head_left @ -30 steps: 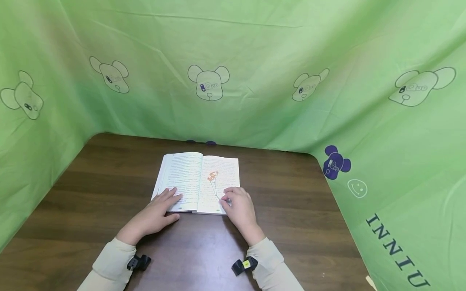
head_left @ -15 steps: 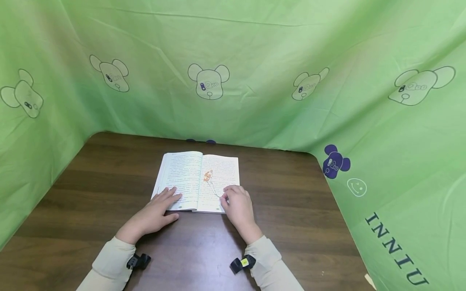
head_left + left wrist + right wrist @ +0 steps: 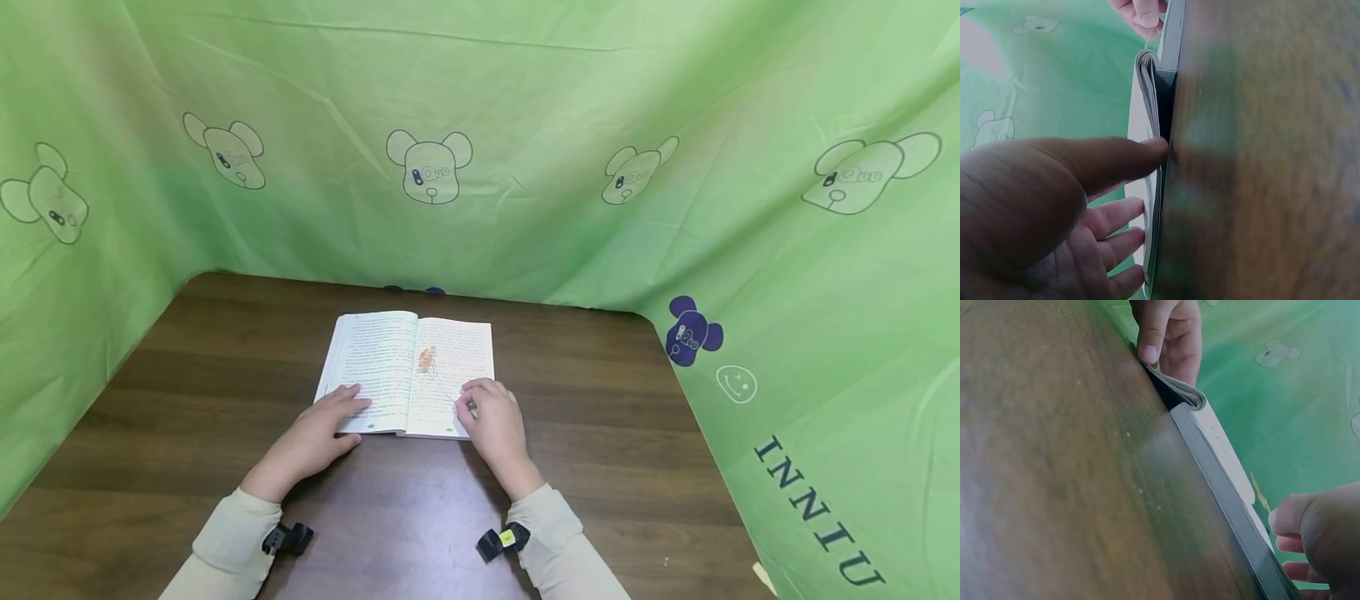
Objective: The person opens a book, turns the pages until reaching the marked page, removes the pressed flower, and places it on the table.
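An open book (image 3: 375, 354) lies on the wooden table, its printed pages facing up. On its lower left page rests my left hand (image 3: 311, 433), fingers spread, with the thumb at the book's near edge, as the left wrist view also shows. Over the right page, my right hand (image 3: 497, 425) pinches the thin stem of a small orange flower sprig (image 3: 426, 359) between thumb and index finger. The blossoms lean toward the book's middle fold. In the right wrist view the sprig (image 3: 1260, 490) rises beside my thumb, above the page; its stem end is hidden by the fingers.
The dark brown table (image 3: 600, 417) spreads around the book on all sides. A green curtain (image 3: 525, 233) printed with bear heads encloses the back and both sides. Black wrist cameras sit on both cuffs. A small pale piece (image 3: 763, 577) shows at the table's right edge.
The orange blossoms have swung left toward the book's fold, while the right hand stays nearly in place. The left hand has shifted only slightly on its page.
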